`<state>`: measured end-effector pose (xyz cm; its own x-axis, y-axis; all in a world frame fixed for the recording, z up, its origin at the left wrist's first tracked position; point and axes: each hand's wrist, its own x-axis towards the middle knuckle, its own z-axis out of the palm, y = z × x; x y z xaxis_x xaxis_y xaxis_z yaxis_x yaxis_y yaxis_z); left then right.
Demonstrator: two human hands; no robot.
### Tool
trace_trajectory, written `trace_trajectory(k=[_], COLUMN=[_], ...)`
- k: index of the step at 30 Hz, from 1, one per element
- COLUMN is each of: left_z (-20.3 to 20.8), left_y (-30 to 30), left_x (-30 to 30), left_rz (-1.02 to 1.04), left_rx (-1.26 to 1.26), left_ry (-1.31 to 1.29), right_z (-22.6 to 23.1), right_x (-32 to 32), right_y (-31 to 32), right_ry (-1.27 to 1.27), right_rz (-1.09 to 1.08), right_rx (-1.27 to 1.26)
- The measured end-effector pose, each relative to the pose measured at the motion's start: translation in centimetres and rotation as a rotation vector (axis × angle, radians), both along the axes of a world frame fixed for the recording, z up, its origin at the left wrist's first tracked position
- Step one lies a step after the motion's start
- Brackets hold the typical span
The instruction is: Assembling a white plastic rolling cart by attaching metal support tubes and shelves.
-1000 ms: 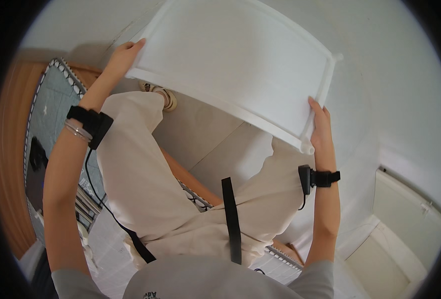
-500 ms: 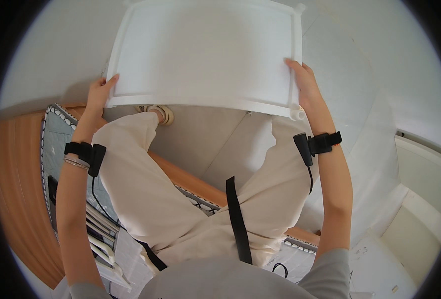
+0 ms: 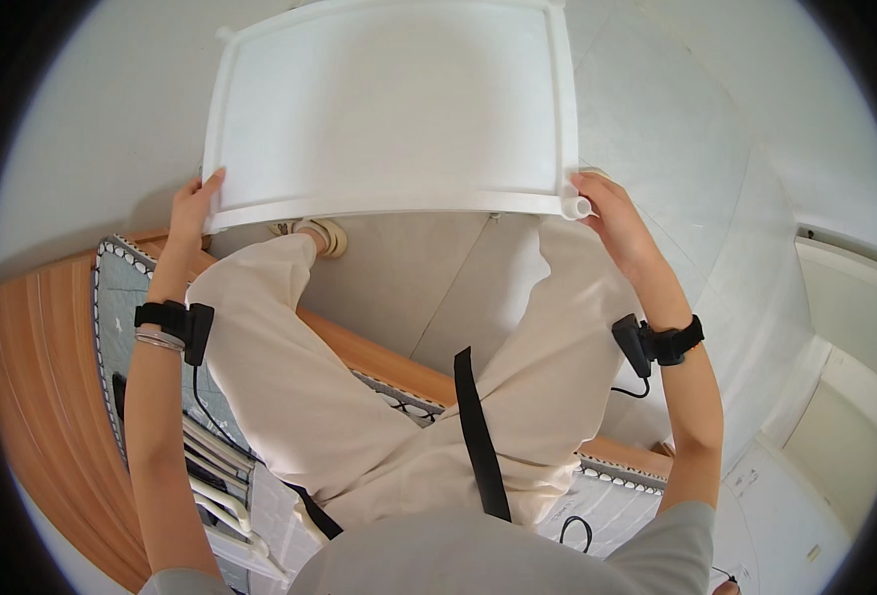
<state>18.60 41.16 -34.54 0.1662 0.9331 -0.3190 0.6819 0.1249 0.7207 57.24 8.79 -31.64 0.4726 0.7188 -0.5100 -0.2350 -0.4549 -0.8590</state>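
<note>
A white plastic shelf panel with a raised rim is held out over my knees. A round tube-like socket sticks out at its near right corner. My left hand is closed on the left edge close to the near corner, thumb on top of the rim and the fingers partly hidden. Round the right edge, just by the socket, my right hand is closed with its fingertips against the rim. The panel hides what lies beneath its far part.
White tubes lie at lower left on a grey patterned mat, beside a wooden board surface. Grey floor tiles show between my legs. A white cabinet-like piece stands at the right. Cables run from my wrist straps.
The panel has shifted a little to the left and levelled at its right side. My right hand has slid nearer the near right corner; my left hand keeps its hold, slightly lower.
</note>
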Motion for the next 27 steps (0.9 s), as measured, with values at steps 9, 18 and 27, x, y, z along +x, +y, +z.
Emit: trace_trajectory(k=[9,18,27], left_z=[0.2,-0.3,-0.3], left_y=[0.0,0.2,0.3], left_x=[-0.2,-0.4,-0.6], left_rz=[0.078,0.086,0.099], left_rx=[-0.074,-0.081,-0.074], left_ry=[-0.101,-0.083,-0.044], right_z=[1.3,-1.9,-2.4], right_x=[-1.2,0.0,0.0], right_y=[1.8,2.4,2.4], right_ry=[-0.18,-0.122,-0.074], right_rz=[0.015,0.028,0.057], right_rx=[0.04,0.098,0.047])
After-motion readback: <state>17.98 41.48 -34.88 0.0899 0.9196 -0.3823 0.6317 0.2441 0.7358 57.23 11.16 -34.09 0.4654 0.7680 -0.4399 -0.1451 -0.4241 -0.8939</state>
